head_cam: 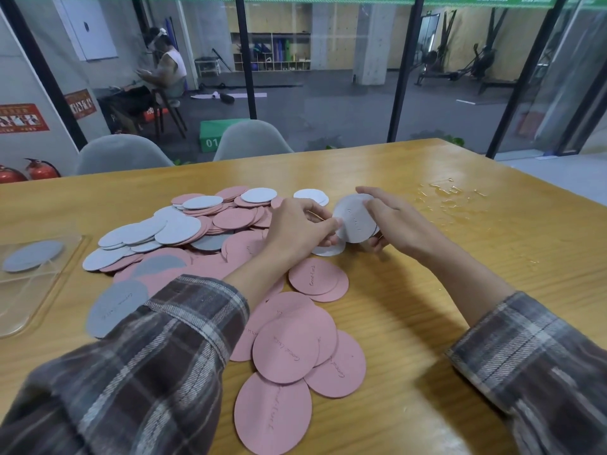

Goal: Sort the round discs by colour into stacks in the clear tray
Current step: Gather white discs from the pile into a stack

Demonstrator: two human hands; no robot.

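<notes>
Plaid cuffs sit closest: the left sleeve (131, 372) and right sleeve (532, 356) both run off the bottom edge, and the left one hides part of the discs beneath it. Under everything lies the wooden worktop (460, 290). Left of the two grips spreads the loose heap (197, 231) of pink and pale grey discs. They overlap so much that many show only a sliver, and their count cannot be made out. Pink discs (285, 353) near the cuffs carry faint handwriting, too thin to read. Well to the left of the left grip, the clear tray (19, 310) is cut by the frame edge. Its walls are hard to trace, and one grey disc (33, 256) lies in it. Right of the right grip, a clear wet patch (450, 195) glints on the wood. Between the grips, raised off the worktop, is the grey stack (353, 221): round, pale, thin, tilted toward the camera, with a faint scribble on its face. The right grip (394, 218) clasps it from behind, fingers curled round the rim, while the left grip (295, 228) pinches its left edge. How many discs it holds cannot be told. One pale disc (328, 250) lies flat just beneath them.
</notes>
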